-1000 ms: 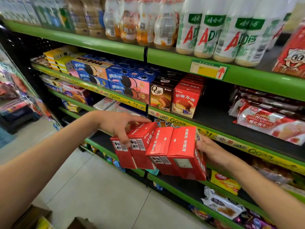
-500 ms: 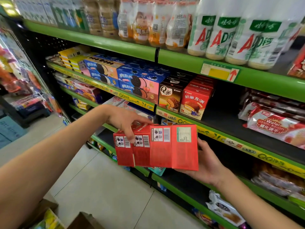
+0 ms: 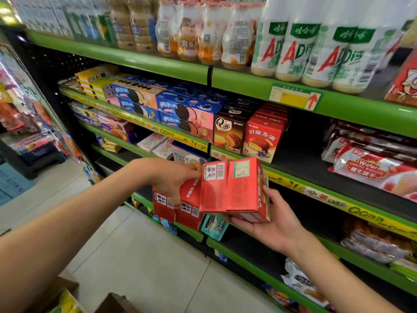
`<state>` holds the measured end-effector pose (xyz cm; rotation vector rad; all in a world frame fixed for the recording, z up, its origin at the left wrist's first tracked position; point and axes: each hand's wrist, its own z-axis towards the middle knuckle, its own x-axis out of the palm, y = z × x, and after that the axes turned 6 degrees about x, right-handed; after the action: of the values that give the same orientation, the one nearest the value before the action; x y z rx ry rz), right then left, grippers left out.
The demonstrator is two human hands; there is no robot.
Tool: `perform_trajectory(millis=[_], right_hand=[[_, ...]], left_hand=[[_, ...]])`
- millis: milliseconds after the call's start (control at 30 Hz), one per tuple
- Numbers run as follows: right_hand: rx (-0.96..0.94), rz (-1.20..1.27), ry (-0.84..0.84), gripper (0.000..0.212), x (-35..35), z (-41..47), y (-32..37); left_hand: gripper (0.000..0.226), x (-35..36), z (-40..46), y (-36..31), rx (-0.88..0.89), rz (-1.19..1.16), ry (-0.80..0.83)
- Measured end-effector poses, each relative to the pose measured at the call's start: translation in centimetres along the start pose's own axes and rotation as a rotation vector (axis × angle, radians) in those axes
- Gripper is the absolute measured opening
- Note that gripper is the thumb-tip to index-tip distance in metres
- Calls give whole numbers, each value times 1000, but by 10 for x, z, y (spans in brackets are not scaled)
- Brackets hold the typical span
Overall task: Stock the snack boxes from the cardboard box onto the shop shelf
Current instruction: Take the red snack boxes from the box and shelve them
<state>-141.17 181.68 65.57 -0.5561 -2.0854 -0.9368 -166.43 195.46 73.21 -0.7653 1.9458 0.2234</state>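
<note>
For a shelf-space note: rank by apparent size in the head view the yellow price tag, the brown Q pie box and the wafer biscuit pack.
1. wafer biscuit pack, largest, though cut off at the frame edge
2. brown Q pie box
3. yellow price tag, smallest

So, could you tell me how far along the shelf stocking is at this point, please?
Done: a row of matching red boxes already stands on the shelf. In hand: the left hand and right hand grip four more red snack boxes between them, below that shelf. Left: placing these; the cardboard box on the floor appears to hold more packets.
</note>
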Motion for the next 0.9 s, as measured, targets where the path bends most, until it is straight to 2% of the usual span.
perform_trajectory(millis=[67, 133, 233, 367, 400, 500, 667, 800, 900], right_hand=[[25, -54, -3, 73, 1, -2, 3], [28, -221, -60, 75, 7, -4, 6], [-89, -387, -205, 77, 14, 3, 8], [-202, -361, -209, 49, 27, 8, 6], [-217, -372, -217, 48, 29, 8, 6], [-233, -397, -213, 61, 29, 6, 6], [-261, -481, -211, 50, 28, 1, 3], [-279, -599, -251, 63, 31, -1, 1], [-343, -658, -252, 81, 34, -2, -2]], left_hand=[[88, 3, 2, -1, 9, 37, -24], [86, 5, 4, -1, 16, 30, -30], [92, 13, 9, -2, 12, -8, -35], [103, 27, 19, -6, 9, -60, -128], [103, 30, 20, -7, 8, -82, -156], [101, 37, 21, -12, 21, -183, -208], [94, 45, 23, -30, 6, -184, -249], [90, 46, 22, -43, -24, -184, -292], [85, 42, 21, -51, -58, -171, -276]])
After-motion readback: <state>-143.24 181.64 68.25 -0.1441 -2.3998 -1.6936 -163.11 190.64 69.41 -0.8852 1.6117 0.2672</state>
